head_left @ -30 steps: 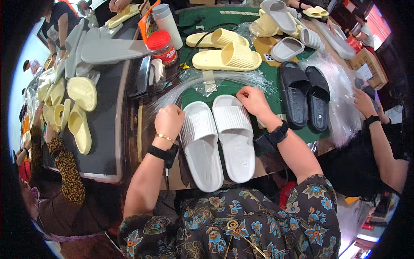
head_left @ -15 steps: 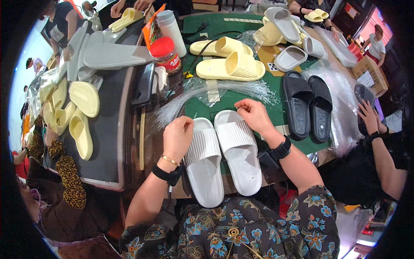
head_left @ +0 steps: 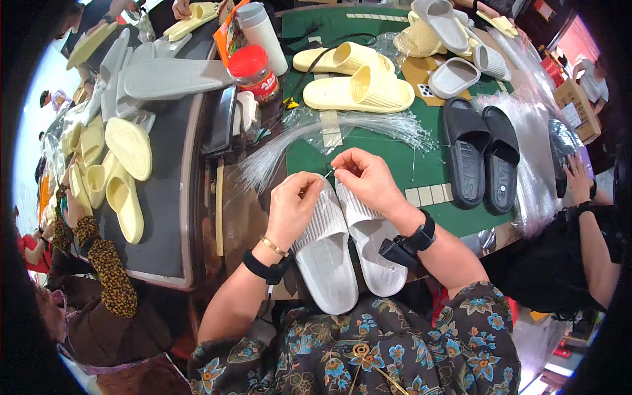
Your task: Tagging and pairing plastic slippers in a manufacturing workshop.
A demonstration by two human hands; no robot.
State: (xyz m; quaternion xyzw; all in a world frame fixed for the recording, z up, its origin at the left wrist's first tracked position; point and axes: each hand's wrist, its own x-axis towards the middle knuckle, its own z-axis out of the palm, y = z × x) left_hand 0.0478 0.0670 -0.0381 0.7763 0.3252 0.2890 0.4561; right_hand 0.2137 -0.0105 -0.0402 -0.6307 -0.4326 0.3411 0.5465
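Observation:
A pair of light grey ribbed slide sandals lies with toes pointing away from me, the left slide [head_left: 327, 270] beside the right slide [head_left: 380, 263]. Over their toe ends, my left hand [head_left: 291, 205] and my right hand [head_left: 368, 181] are close together, both closed in a pinch. A thin pale plastic strand [head_left: 328, 174] shows between the fingertips; its ends are hidden. Just beyond my hands, a bundle of clear plastic strands [head_left: 342, 126] fans across the green mat [head_left: 421, 191].
Two cream slides [head_left: 359, 95] lie beyond the bundle, and black slides [head_left: 466, 158] stand to the right. A red-lidded jar [head_left: 253, 74], a white bottle [head_left: 262, 36] and a phone [head_left: 222, 122] are at left. Co-workers' hands [head_left: 578, 178] handle slides at both sides.
My hands have come together over the slides' toe ends, the right one moving left. A thin strand now shows between them. The view has shifted slightly.

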